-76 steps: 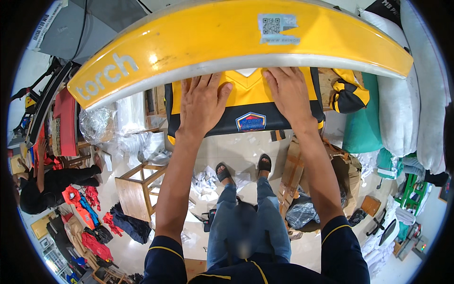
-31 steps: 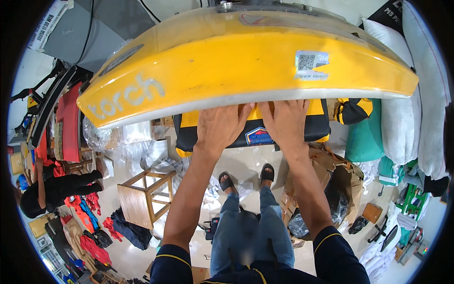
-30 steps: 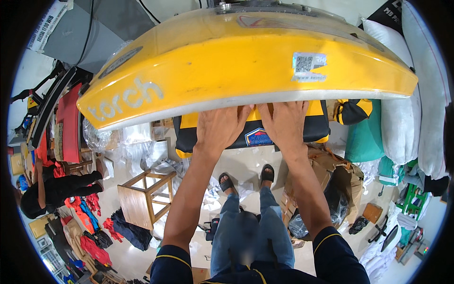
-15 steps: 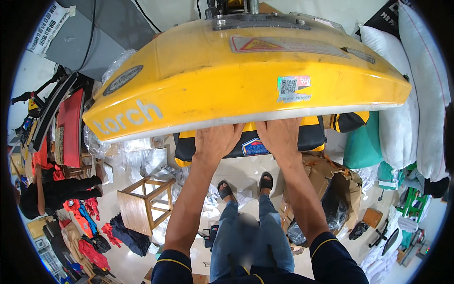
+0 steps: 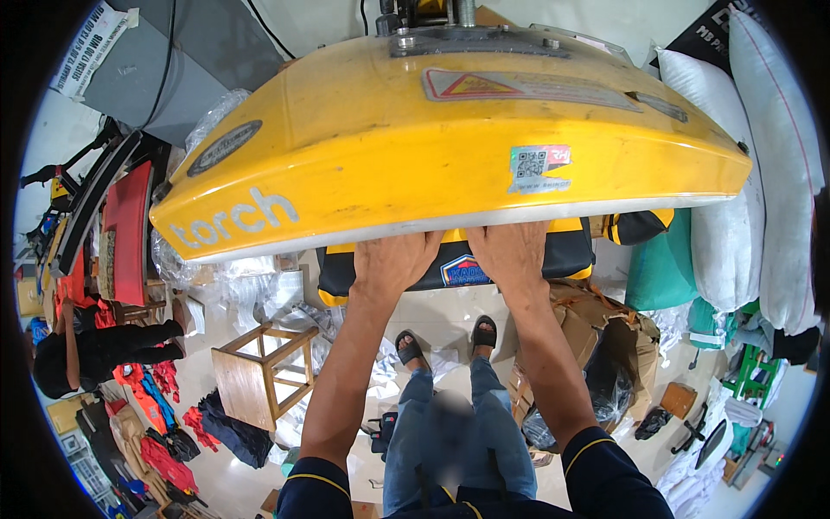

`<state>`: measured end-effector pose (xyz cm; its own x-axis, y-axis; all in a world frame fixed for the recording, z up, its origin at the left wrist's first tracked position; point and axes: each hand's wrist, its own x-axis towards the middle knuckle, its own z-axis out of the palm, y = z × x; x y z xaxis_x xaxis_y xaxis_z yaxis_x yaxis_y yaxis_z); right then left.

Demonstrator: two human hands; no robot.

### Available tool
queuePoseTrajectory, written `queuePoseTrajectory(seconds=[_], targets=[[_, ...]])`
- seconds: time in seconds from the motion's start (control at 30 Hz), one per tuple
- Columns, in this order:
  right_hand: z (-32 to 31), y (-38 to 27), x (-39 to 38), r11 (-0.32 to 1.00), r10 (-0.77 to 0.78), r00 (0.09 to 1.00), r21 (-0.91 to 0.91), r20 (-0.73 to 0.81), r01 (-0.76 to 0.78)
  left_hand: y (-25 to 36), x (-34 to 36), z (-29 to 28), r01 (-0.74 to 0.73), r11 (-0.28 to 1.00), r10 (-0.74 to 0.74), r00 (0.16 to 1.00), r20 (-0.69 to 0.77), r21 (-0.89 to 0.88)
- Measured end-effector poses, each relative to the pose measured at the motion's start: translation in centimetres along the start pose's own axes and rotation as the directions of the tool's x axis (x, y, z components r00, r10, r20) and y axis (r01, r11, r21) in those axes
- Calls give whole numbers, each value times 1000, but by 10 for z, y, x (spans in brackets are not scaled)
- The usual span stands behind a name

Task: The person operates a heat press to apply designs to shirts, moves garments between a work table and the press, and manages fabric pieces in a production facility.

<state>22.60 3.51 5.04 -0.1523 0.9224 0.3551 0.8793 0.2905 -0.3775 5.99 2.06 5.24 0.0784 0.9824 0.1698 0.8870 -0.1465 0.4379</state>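
Observation:
A large yellow heat-press-like machine head [image 5: 415,147] with a pale lower edge spans the upper middle. Below its front edge juts a black-and-yellow piece [image 5: 510,266] bearing a small coloured emblem; whether it is cloth or part of the machine, I cannot tell. Side by side, my left hand [image 5: 389,259] and my right hand [image 5: 510,255] rest over this piece, backs up. Both reach under the yellow head, which hides most of their fingers. What the fingertips touch or hold is out of sight.
A wooden stool [image 5: 242,385] lies left of my legs, among plastic and paper scraps. To the right stands an opened brown carton [image 5: 627,346]. White sacks [image 5: 709,173] lean at the far right. At the left edge another person [image 5: 95,355] is near scattered clothes.
Both hands stay under the yellow head, almost unmoved. The view has shifted very slightly.

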Motion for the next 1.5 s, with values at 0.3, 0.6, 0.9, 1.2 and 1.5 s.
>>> queuePoseTrajectory(seconds=[0.3, 0.6, 0.9, 1.2, 1.5], targets=[[0, 1, 0, 1000, -1, 1000, 6, 0, 1, 0, 0, 1, 26, 999, -26, 1000, 10, -32], [0, 1, 0, 998, 48, 997, 26, 52, -50, 0, 2, 0, -7, 1000, 6, 999, -37, -12], [9, 14, 12, 997, 16, 1000, 79, 7, -17, -9, 12, 1, -95, 981, 84, 994, -75, -170], [-3, 28, 21, 957, 167, 985, 233, 51, -175, -15, 14, -11, 80, 964, -101, 992, -71, -255], [-66, 73, -55, 987, 154, 988, -47, -24, -155, -36, -80, -40, 118, 974, -75, 972, -221, 191]])
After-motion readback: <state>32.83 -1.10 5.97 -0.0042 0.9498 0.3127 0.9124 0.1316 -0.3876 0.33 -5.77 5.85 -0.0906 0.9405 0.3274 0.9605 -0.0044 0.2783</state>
